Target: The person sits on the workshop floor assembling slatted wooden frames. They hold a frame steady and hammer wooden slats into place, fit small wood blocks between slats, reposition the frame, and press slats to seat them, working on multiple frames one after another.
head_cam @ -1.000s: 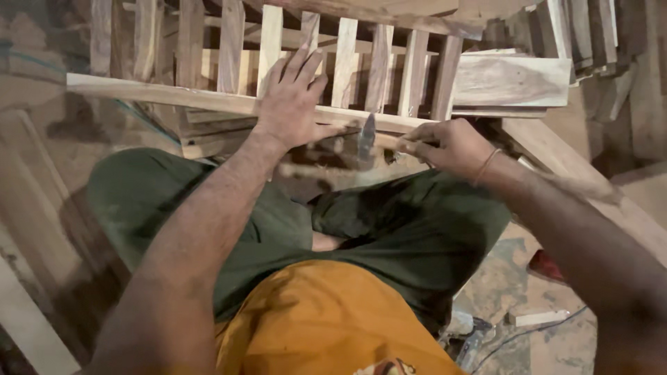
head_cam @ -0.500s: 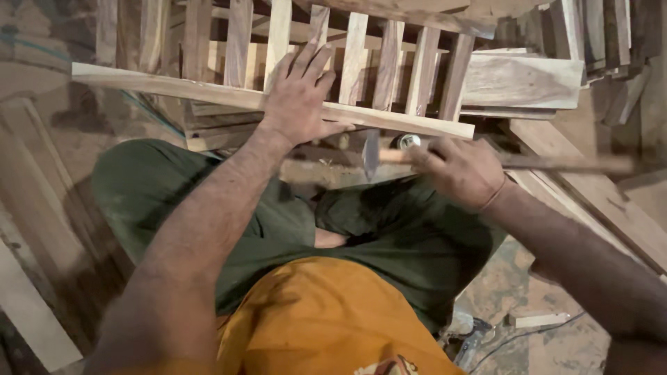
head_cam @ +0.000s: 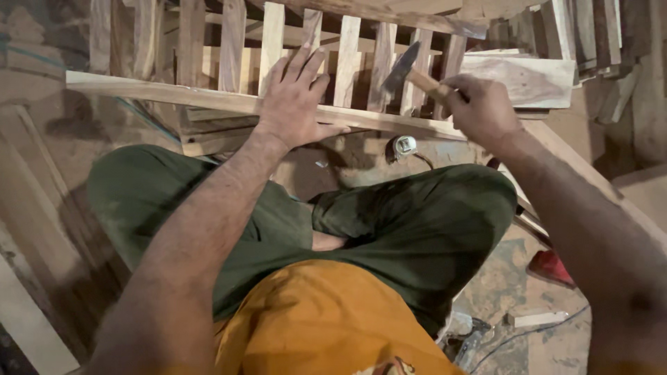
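Observation:
I sit cross-legged in green trousers and an orange shirt in front of a slatted wooden frame. My left hand lies flat, fingers spread, on the frame's long front rail, pressing it down. My right hand grips the wooden handle of a hammer. The dark metal head is raised above the rail, in front of the upright slats.
A small round tape measure lies on the floor under the rail. Wooden planks are stacked at the back right. A long board runs along the left. A red object and a small wood offcut lie at the lower right.
My right hand has lifted the hammer from below the rail up and over it. My left hand has stayed pressed on the rail.

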